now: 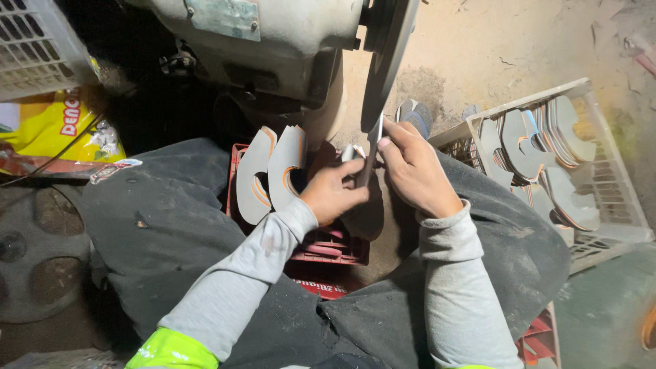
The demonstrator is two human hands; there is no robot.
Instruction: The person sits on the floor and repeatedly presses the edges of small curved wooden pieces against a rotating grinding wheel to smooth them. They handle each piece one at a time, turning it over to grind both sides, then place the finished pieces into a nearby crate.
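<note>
My left hand (333, 193) and my right hand (415, 169) together grip one curved grey metal piece (365, 164) and press its edge against the spinning grinding disc (387, 58) of a grey motor machine (273, 41). Just left of my left hand, two more curved grey pieces (272, 171) stand upright in a red crate (328, 249) between my knees. Both arms wear grey sleeves.
A white plastic crate (601, 171) at the right holds several curved grey pieces. A white basket (34, 44) and a yellow bag (55, 126) lie at the upper left. My dark trousers fill the middle. A sandy floor stretches behind the disc.
</note>
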